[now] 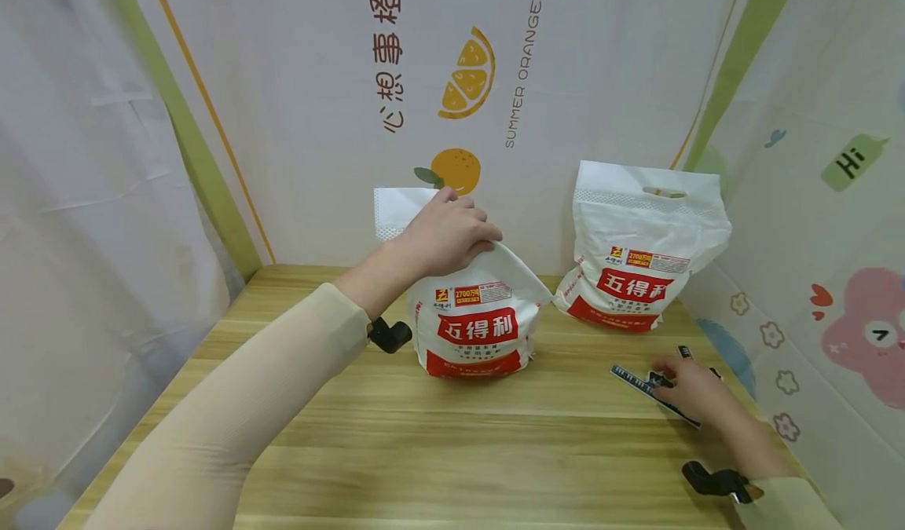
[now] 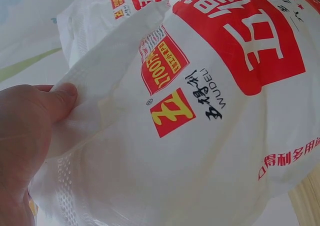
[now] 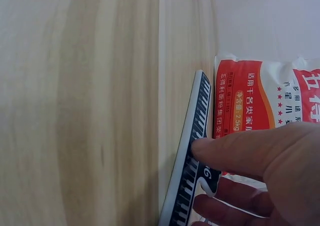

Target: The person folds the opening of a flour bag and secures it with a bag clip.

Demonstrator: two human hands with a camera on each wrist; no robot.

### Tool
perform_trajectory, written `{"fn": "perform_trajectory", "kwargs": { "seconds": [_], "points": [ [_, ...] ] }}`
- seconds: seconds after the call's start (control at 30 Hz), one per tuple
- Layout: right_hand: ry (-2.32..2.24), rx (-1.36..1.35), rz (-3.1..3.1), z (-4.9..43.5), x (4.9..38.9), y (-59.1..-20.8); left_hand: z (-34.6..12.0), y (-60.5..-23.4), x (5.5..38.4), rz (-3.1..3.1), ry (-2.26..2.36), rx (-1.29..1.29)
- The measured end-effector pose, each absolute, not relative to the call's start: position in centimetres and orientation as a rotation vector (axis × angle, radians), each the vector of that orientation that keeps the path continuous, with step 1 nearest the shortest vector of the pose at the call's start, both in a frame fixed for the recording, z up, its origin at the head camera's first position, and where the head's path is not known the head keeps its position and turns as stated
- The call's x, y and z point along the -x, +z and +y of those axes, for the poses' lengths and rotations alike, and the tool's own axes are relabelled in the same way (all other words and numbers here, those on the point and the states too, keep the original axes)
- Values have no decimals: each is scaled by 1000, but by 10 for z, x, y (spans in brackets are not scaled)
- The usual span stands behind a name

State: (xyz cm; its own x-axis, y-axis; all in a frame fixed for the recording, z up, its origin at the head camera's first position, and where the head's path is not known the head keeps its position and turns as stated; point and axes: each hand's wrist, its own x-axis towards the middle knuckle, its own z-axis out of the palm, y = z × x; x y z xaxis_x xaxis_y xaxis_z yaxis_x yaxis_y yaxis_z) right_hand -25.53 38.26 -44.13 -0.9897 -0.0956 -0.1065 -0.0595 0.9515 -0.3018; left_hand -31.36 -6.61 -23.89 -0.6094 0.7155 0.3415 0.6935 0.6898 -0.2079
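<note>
A white flour bag with red printing stands upright on the table. My left hand grips its top edge from above, and the top slants down to the right; in the left wrist view the thumb presses on the white fabric. At the right, my right hand pinches a long clip printed with piano keys. The thumb lies against its dark middle piece in the right wrist view, with fingers curled on the other side. A second patterned strip peeks out behind the right hand, mostly hidden.
Another white flour bag, with a cut-out handle, stands at the back right near the wall curtain. The wooden table reaches the printed back curtain; a patterned side curtain hangs close to the right arm.
</note>
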Motion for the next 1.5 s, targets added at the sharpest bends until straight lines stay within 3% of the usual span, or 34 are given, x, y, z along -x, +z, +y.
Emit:
{"fn": "perform_trajectory", "kwargs": {
  "seconds": [1.07,1.5],
  "points": [
    [-611,48,2945,374,246,-431,-65,-239,313,-2496,77,1096],
    [-898,-28,2962,371,242,-410,-66,-239,312,-2487,78,1096]
  ]
}}
